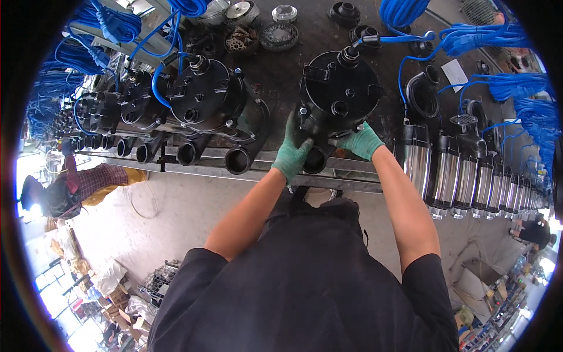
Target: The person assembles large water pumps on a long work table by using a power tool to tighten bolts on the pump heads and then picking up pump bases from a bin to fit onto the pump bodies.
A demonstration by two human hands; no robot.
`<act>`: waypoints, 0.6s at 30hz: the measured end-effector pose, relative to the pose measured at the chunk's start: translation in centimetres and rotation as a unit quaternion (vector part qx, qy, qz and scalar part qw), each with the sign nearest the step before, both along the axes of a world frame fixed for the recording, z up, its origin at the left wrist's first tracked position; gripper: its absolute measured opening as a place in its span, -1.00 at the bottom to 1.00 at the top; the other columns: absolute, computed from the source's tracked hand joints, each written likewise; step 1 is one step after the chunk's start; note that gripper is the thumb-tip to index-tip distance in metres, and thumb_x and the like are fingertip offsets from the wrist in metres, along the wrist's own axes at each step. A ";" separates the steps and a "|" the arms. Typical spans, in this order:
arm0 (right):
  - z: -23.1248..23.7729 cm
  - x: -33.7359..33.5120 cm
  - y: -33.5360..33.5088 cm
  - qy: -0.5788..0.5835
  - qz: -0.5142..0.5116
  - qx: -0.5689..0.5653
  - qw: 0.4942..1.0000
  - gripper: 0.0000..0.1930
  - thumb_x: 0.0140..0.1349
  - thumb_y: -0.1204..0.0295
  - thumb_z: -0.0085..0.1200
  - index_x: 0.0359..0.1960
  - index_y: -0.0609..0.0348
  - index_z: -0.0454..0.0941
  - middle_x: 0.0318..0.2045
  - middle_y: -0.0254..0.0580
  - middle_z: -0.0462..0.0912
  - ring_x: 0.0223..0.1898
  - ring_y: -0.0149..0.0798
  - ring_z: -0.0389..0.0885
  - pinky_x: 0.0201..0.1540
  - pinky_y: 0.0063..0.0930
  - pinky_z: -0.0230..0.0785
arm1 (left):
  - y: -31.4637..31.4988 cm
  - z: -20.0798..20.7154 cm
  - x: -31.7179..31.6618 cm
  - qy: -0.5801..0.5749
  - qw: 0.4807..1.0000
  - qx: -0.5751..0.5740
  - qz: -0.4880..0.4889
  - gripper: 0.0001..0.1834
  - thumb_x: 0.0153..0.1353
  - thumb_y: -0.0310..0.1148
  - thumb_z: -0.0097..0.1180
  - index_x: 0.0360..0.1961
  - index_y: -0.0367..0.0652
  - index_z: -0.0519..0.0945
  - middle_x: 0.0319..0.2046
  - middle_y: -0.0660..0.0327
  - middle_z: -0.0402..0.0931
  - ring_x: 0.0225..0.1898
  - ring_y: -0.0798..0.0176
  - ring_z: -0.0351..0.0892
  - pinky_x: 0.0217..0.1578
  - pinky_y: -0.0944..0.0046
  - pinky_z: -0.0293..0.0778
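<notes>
A black submersible pump [339,88] stands upright on the dark workbench [281,76] straight in front of me, a blue cable leading from its top. My left hand [292,154], in a green glove, grips the lower left side of it by the outlet pipe [315,159]. On the other side my right hand [360,142], gloved the same way, holds the lower right of the casing. The pump's body hides some fingertips of both hands. To the left stands another black pump [206,97], its outlet facing the bench edge.
Several more black pumps [141,100] run leftward along the bench. Silver-bodied pumps [447,170] line up at the right. Blue cable coils [487,40] lie around. Loose round parts [279,36] and a white card [454,75] sit farther back. Another person [82,188] works at far left.
</notes>
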State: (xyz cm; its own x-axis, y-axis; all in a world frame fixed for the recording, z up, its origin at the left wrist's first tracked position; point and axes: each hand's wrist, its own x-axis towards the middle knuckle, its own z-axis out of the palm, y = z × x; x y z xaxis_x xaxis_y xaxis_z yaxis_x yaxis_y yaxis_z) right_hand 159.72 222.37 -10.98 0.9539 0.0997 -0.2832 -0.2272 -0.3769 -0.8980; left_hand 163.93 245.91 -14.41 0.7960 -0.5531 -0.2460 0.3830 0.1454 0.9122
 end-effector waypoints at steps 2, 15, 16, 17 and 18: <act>0.3 -0.1 -0.1 0.033 0.004 0.007 0.999 0.00 0.03 0.57 0.43 0.47 0.11 0.02 0.28 -0.31 0.43 0.25 -0.31 0.42 0.48 -0.31 0.19 | -0.7 -0.4 -0.9 -0.019 0.999 -0.037 0.009 0.06 0.33 -0.69 0.06 0.64 0.15 -0.31 0.48 0.12 0.17 0.46 0.16 0.19 0.47 0.14 0.13; 18.5 1.0 3.5 -0.200 -0.242 -0.081 0.946 -0.29 0.32 0.35 0.19 0.49 0.20 0.24 0.22 -0.14 0.53 0.12 -0.33 0.53 0.20 -0.46 0.42 | -2.4 -1.0 -3.1 0.014 0.986 -0.074 0.146 -0.03 0.24 -0.73 0.08 0.61 -0.08 -0.07 0.43 0.03 0.21 0.42 0.12 0.25 0.45 0.21 0.14; 19.1 2.5 4.2 -0.249 -0.278 -0.045 0.927 -0.43 0.35 0.24 0.18 0.34 0.23 0.47 0.06 -0.20 0.64 0.05 -0.39 0.54 0.14 -0.45 0.41 | -2.5 -0.4 -3.3 -0.005 0.988 -0.044 0.150 -0.03 0.24 -0.73 0.08 0.61 -0.08 -0.07 0.44 0.02 0.19 0.43 0.11 0.24 0.46 0.21 0.13; 20.6 3.5 4.4 -0.218 -0.262 -0.025 0.940 -0.49 0.36 0.24 0.20 0.28 0.23 0.52 0.01 -0.23 0.67 0.01 -0.41 0.56 0.11 -0.47 0.42 | -2.7 0.2 -3.6 -0.024 0.988 -0.013 0.153 -0.03 0.24 -0.72 0.09 0.61 -0.09 -0.06 0.44 0.01 0.16 0.43 0.09 0.22 0.46 0.20 0.13; 22.0 4.5 4.7 -0.188 -0.243 -0.003 0.952 -0.54 0.36 0.25 0.22 0.21 0.22 0.58 -0.04 -0.27 0.69 -0.04 -0.43 0.58 0.09 -0.48 0.43 | -2.7 0.7 -3.9 -0.043 0.986 0.018 0.160 -0.03 0.24 -0.71 0.10 0.61 -0.09 -0.06 0.45 0.00 0.14 0.44 0.08 0.20 0.46 0.19 0.12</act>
State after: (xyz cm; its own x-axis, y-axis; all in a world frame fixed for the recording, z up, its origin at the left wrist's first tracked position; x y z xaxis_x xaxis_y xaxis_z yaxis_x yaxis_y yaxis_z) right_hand 164.21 227.11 10.98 0.9210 -0.3795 0.0874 -0.0397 -0.3147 -0.9484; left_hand 160.00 243.20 -13.71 0.9468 -0.2630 -0.1854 0.2443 0.2125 0.9461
